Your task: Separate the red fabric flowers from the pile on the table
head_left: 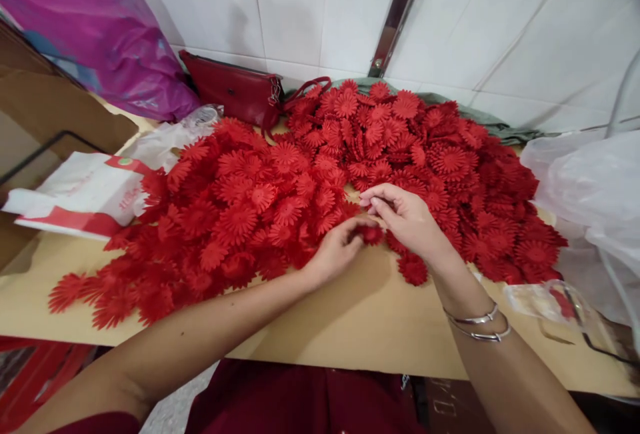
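My left hand [336, 249] is closed, with thumb and fingers pinching a small red artificial flower [371, 235] that looks slightly blurred. Just above it, my right hand [397, 213] is closed too, thumb against fingertips; whatever it may hold is too small to make out. Below my right hand another red flower [413, 269] lies on the table. To the left spreads a loose pile of red petal pieces [240, 214]. A taller pile of red flowers [445, 161] rises behind and to the right of my hands.
A yellowish table [320, 337] runs along a white tiled wall [300, 14]. At the back lies a red purse [230, 87]. A tissue pack [85, 194], a cardboard box [55, 101] and a purple bag [110, 41] are at left. White plastic bags [590, 181] stand at right.
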`<state>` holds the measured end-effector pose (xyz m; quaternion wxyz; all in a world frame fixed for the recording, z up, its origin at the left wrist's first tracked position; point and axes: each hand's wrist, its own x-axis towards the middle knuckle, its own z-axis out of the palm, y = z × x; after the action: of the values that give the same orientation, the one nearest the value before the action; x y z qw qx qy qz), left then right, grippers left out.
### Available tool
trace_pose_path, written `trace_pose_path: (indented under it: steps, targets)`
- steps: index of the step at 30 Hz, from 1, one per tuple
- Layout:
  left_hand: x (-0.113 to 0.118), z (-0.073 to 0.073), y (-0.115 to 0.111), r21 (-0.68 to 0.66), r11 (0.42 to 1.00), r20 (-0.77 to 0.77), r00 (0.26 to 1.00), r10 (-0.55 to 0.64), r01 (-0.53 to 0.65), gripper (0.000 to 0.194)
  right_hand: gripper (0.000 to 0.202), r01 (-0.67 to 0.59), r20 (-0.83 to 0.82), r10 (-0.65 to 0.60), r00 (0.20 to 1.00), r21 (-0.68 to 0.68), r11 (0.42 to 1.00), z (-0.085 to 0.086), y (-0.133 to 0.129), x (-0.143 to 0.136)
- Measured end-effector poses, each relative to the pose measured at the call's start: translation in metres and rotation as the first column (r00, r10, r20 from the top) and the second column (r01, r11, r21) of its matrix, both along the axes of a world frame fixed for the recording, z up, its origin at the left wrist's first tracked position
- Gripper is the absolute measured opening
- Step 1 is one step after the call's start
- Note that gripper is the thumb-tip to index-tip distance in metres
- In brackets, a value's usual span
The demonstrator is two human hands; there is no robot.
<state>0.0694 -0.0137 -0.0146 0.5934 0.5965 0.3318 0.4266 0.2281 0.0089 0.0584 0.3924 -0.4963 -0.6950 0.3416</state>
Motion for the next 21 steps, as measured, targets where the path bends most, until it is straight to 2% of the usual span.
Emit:
trace_pose_path:
  steps: [2, 5, 9, 13, 15, 18, 21]
  targets:
    - [-0.01, -0.002, 0.007, -0.037, 0.993, 0.032, 0.993, 0.117, -0.116, 0.036, 0.018, 0.039, -0.034, -0.036, 0.999, 0.068, 0.997, -0.004, -0.002, -0.005]
    - [-0.026, -0.001, 0.015, -0.075, 0.977, 0.082, 0.975, 0.205, -0.199, 0.032, 0.018, 0.112, -0.047, -0.104, 0.993, 0.213, 0.97, -0.014, -0.008, -0.018]
    - [-0.036, 0.0, 0.022, -0.101, 0.976, 0.177, 0.962, 0.207, -0.191, 0.03, 0.021, 0.127, 0.015, -0.149, 0.989, 0.439, 0.89, -0.032, -0.014, -0.032]
    - [-0.036, -0.001, 0.024, -0.194, 0.974, 0.305, 0.936, 0.177, -0.121, 0.038, 0.022, 0.149, 0.065, -0.217, 0.974, 0.537, 0.83, -0.046, -0.015, -0.031]
    - [-0.036, 0.0, 0.023, -0.244, 0.963, 0.345, 0.918, 0.195, -0.113, 0.045, 0.024, 0.156, 0.09, -0.246, 0.965, 0.555, 0.817, -0.048, -0.015, -0.027]
    - [-0.036, 0.003, 0.022, -0.301, 0.943, 0.326, 0.914, 0.24, -0.141, 0.05, 0.031, 0.171, 0.121, -0.289, 0.95, 0.575, 0.8, -0.045, -0.017, -0.023]
    - [-0.037, 0.005, 0.021, -0.33, 0.934, 0.313, 0.918, 0.244, -0.136, 0.049, 0.031, 0.122, 0.214, -0.316, 0.924, 0.62, 0.775, -0.042, -0.018, -0.022]
